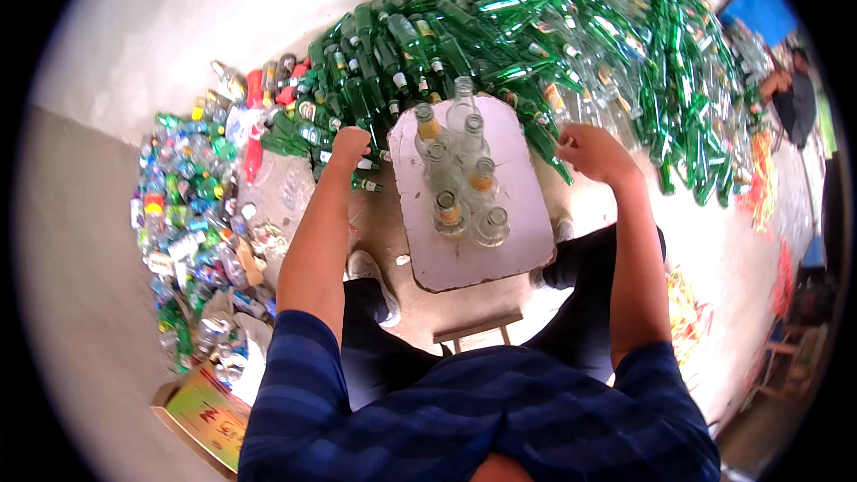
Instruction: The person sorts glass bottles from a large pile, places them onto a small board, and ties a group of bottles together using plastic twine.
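Note:
Several clear glass bottles (442,177) stand upright in a close group on a worn, pale stool top (515,214) between my knees. A few carry yellow-orange labels at the neck. My left hand (352,146) is closed in a fist, raised to the left of the stool beside green bottles. To the right of the stool, my right hand (592,152) hovers with its fingers curled in, near a green glass bottle (550,147) lying on the floor. Nothing can be seen in either hand, and neither touches the standing bottles.
A large heap of green glass bottles (495,27) lies along the wall, with clear ones at right. Plastic bottles (194,214) pile up at left, near a cardboard box (207,415). Plastic strapping (686,318) lies at right. Another person (793,100) is at far right.

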`<state>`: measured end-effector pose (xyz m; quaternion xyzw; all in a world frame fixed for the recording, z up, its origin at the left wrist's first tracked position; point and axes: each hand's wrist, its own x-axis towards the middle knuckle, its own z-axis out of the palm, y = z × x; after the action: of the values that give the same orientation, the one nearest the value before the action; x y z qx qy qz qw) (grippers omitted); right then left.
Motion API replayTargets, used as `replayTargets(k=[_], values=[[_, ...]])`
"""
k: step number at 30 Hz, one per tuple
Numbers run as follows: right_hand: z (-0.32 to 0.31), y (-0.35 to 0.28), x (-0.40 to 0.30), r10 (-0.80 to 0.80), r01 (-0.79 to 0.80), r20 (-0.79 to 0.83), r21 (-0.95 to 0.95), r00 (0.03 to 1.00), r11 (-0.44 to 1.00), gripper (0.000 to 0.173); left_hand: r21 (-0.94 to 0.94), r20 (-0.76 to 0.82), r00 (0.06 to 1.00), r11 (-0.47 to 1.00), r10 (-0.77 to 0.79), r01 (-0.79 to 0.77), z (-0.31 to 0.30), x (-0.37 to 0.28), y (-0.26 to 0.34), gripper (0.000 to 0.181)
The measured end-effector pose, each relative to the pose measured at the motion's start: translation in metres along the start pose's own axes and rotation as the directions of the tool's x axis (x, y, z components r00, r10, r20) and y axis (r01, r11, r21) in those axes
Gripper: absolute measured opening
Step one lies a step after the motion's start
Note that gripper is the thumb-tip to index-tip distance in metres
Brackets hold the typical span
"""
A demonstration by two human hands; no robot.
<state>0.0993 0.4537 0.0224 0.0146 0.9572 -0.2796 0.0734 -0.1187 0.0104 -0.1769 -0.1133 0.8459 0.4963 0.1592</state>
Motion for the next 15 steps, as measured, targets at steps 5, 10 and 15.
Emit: replayTargets(k=[5,10,15], values=[[-0.004,-0.003,0.005,0.167,-0.184,0.143,0.115,0.975,0.976,0.027,-0.258,0.079,0.987,0.953,-0.142,0.157,0.014,0.056,-0.064,0.009],[-0.003,0.012,0.019,0.318,-0.332,0.166,0.066,0.934,0.941,0.029,-0.415,0.118,0.976,0.883,-0.185,0.217,0.056,0.087,-0.062,0.007],[0.0,0.02,0.033,0.399,-0.417,0.196,0.059,0.896,0.907,0.029,-0.262,0.301,0.948,0.946,-0.106,0.189,0.099,0.149,-0.077,0.008]])
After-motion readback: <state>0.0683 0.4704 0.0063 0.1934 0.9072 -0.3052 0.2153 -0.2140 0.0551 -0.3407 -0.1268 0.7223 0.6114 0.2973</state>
